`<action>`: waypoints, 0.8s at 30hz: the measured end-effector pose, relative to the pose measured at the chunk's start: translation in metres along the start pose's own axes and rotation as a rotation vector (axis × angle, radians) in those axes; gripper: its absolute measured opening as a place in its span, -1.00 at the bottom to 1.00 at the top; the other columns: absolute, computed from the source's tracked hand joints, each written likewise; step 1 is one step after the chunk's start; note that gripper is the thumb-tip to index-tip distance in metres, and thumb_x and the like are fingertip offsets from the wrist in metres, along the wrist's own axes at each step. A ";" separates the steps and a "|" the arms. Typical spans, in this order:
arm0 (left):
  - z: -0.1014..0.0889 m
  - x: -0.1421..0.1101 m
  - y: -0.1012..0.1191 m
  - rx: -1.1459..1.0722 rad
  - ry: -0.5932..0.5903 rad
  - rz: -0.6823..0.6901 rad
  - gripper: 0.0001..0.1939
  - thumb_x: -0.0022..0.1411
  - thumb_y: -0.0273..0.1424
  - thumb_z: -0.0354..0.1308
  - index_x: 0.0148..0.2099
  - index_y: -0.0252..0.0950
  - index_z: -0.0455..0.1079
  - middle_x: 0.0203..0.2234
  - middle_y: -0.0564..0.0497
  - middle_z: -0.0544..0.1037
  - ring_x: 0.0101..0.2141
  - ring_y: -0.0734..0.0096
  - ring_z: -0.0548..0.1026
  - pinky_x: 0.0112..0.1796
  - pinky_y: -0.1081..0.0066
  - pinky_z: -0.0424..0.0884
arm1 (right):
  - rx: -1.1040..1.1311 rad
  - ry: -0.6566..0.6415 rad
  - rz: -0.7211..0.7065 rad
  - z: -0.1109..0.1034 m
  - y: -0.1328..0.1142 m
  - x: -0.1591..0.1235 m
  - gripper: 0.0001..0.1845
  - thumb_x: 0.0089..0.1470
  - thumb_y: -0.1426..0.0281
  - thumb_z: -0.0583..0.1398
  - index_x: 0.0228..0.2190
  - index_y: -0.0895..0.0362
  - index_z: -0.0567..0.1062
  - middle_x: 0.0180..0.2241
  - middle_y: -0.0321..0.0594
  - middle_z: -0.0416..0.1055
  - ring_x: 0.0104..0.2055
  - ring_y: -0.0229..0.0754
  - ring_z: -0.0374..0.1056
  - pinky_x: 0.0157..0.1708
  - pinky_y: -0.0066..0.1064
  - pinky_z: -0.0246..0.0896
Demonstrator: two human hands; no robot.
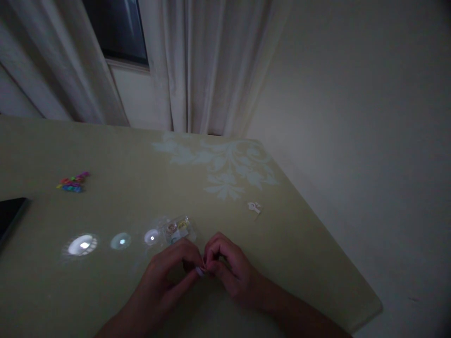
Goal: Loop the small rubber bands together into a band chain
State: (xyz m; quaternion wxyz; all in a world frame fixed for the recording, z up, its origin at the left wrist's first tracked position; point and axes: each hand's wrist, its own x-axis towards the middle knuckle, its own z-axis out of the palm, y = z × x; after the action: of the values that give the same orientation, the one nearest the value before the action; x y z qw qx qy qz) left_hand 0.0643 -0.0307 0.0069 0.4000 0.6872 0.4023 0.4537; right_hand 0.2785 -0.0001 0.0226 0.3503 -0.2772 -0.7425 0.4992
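My left hand [169,270] pinches a small pale object [200,271] between thumb and fingertips, low in the middle of the head view. It is too small and dim for its kind to show. My right hand [234,270] is closed in a pinch against the same object, its fingertips meeting those of my left hand. Just beyond my left fingers lies a small clear plastic box [188,225], with pinkish and yellow ring-like pieces inside. My left hand hides part of its near edge.
A pile of small multicoloured pieces [73,183] lies at the left. Small white scraps [254,207] are on the right. A dark flat device [10,213] sits at the left edge. Curtains [211,65] and a wall border the table [116,155].
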 end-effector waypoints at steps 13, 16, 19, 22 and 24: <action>-0.006 -0.002 -0.003 0.011 -0.016 0.060 -0.82 0.43 -0.47 0.19 -0.06 -0.08 0.55 -0.25 0.04 0.62 -0.24 0.37 0.59 -0.19 0.44 0.49 | 0.001 -0.005 0.003 0.000 -0.001 -0.001 -0.66 0.44 0.10 0.12 -0.27 0.08 0.41 -0.25 -0.21 0.36 -0.23 -0.18 0.31 -0.19 -0.35 0.25; -0.006 -0.002 -0.001 0.000 -0.022 0.048 -0.84 0.44 -0.46 0.18 -0.06 -0.09 0.53 -0.24 0.05 0.63 -0.22 0.38 0.60 -0.17 0.43 0.49 | 0.011 0.006 -0.005 0.000 0.001 0.000 -0.70 0.42 0.14 0.15 -0.27 0.09 0.42 -0.26 -0.21 0.36 -0.22 -0.19 0.31 -0.19 -0.36 0.24; -0.005 -0.002 0.001 -0.001 -0.021 0.053 -0.84 0.45 -0.45 0.17 -0.05 -0.08 0.53 -0.23 0.06 0.64 -0.20 0.37 0.61 -0.14 0.43 0.49 | 0.000 -0.011 0.014 0.000 0.001 -0.001 -0.75 0.40 0.18 0.18 -0.24 0.10 0.44 -0.25 -0.21 0.37 -0.23 -0.19 0.31 -0.19 -0.35 0.25; -0.005 -0.001 0.002 0.039 0.004 0.075 -0.84 0.45 -0.45 0.17 -0.05 -0.07 0.53 -0.25 0.08 0.65 -0.22 0.39 0.61 -0.16 0.46 0.50 | -0.003 -0.030 0.030 0.001 0.001 -0.002 -0.77 0.38 0.19 0.21 -0.24 0.10 0.45 -0.25 -0.21 0.38 -0.25 -0.20 0.31 -0.21 -0.37 0.25; -0.007 0.000 0.000 0.130 0.054 0.082 -0.85 0.43 -0.45 0.18 -0.07 -0.09 0.53 -0.26 0.08 0.65 -0.24 0.41 0.61 -0.21 0.49 0.49 | -0.003 -0.033 0.025 0.002 0.001 -0.002 -0.77 0.38 0.20 0.22 -0.25 0.10 0.46 -0.25 -0.22 0.37 -0.26 -0.21 0.30 -0.23 -0.38 0.25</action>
State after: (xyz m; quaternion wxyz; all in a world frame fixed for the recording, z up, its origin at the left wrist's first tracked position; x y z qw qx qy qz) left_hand 0.0574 -0.0295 0.0090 0.3247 0.7152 0.4128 0.4610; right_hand 0.2782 -0.0024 0.0206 0.3313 -0.2788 -0.7453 0.5070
